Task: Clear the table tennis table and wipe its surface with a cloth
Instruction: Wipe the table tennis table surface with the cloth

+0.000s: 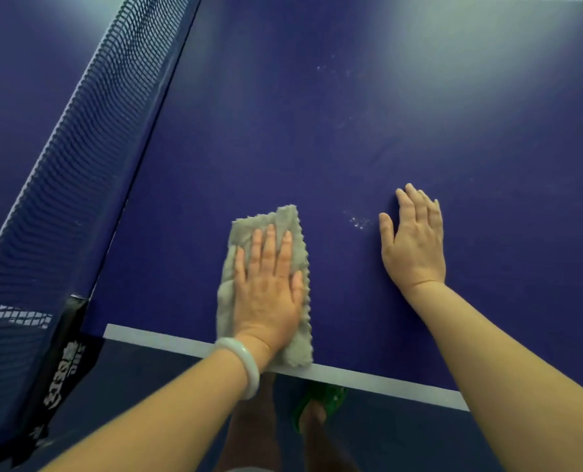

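Blue glossy bench point(351, 114) fills the view, with a white edge line point(385, 383) along the near side. Dark net point(62, 148) with a white top band runs up the left. Cloth point(285, 218): grey-beige, fluffy, folded to a long rectangle, scalloped edges. It lies flat at the near edge, its end over the white line. Left grip point(266, 294) presses on top of it, fingers straight. Right grip point(414, 240) is spread flat on bare bench, just right of the cloth. Pale bangle point(246, 362) on the left wrist. White specks point(360, 223) between the grips.
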Demonstrator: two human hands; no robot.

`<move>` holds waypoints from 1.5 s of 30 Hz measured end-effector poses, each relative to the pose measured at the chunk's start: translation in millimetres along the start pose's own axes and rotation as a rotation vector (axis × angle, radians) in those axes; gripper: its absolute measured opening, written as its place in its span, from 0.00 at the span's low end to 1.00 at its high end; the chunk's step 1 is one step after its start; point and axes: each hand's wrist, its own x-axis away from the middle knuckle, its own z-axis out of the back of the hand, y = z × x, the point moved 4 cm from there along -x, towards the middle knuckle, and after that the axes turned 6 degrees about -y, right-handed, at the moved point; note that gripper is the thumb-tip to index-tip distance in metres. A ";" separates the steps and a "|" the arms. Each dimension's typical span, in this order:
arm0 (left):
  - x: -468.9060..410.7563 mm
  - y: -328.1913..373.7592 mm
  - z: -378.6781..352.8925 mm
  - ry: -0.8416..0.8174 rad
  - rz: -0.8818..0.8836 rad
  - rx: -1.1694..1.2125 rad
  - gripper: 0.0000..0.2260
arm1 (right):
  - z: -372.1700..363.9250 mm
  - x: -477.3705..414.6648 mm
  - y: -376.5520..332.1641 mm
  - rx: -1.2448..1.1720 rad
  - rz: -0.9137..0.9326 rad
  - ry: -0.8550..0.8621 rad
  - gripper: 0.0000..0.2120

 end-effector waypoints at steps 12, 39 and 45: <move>-35.0 43.4 34.4 0.053 -0.110 0.463 0.30 | 13.3 33.9 -23.7 -0.133 0.067 0.183 0.23; -90.8 -74.6 22.9 0.047 0.075 0.040 0.27 | -56.5 19.5 -106.7 0.291 0.279 -0.203 0.28; -91.2 -74.8 22.4 0.034 0.079 0.037 0.27 | -31.7 -99.7 -72.6 0.312 0.305 -0.280 0.29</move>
